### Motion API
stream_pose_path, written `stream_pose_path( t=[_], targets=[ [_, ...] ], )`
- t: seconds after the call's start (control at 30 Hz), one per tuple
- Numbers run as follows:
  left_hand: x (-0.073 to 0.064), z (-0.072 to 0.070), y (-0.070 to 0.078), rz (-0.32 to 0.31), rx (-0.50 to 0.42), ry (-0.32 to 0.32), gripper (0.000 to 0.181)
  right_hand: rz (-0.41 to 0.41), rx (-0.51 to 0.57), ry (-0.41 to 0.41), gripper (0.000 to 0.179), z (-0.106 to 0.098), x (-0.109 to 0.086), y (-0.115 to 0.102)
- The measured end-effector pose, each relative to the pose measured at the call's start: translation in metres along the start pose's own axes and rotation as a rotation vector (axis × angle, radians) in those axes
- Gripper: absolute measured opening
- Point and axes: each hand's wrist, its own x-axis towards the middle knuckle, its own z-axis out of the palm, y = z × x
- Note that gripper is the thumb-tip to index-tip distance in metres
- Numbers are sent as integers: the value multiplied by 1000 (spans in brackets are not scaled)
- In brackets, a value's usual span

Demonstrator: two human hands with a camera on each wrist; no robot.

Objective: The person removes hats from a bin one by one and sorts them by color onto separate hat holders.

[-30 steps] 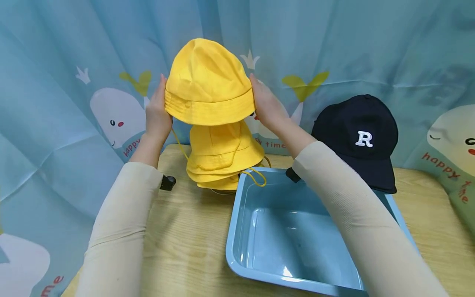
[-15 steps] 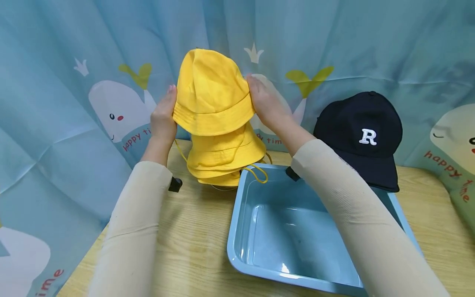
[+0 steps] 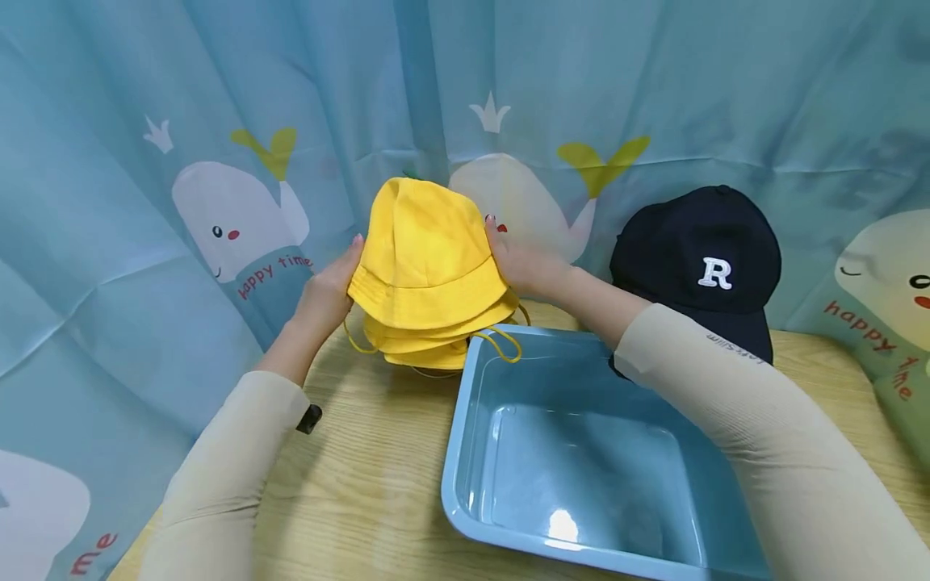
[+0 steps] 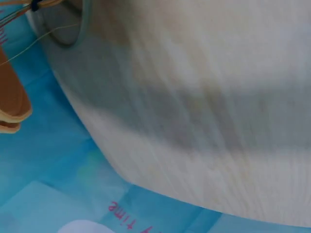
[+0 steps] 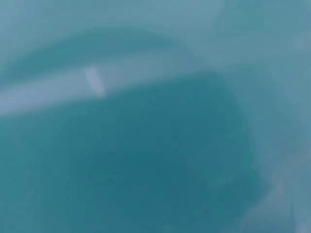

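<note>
In the head view a yellow bucket hat sits over a stack of yellow bucket hats on the wooden table. My left hand holds its brim at the left side, thumb pointing up along the hat. Opposite it, my right hand grips the right side of the brim. The hat hides most of the fingers of both hands. Fingers of the left hand show at the left edge of the left wrist view. The right wrist view is a blur of blue tub surface.
A light blue tub stands right of the stack, under my right forearm. Yellow cords hang over its back left corner. Behind it on the right is a navy cap with a white R. A printed blue curtain runs behind the table.
Both hands have lowered the top yellow hat, from above the stack down onto it. The lower hats are now mostly covered. My right elbow has swung outward over the tub.
</note>
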Motion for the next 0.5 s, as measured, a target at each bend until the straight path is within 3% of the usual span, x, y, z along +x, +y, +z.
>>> stream_pose_path(
  t=[0.1, 0.2, 0.27, 0.37, 0.5],
  targets=[
    [-6, 2, 1, 4, 20, -126, 61, -99, -177, 53, 71, 12, -9, 3],
    [-11, 11, 5, 6, 15, -186, 64, -109, -201, 81, 75, 21, -13, 8],
    [-16, 17, 8, 9, -5, -189, 64, -90, -183, 74, 73, 25, -14, 11],
    [-24, 25, 14, -48, -52, -213, 64, -29, -89, 16, 70, 30, -15, 13],
    [-34, 36, 19, -76, -120, -134, 60, 70, 2, -71, 62, 35, -13, 13]
  ],
)
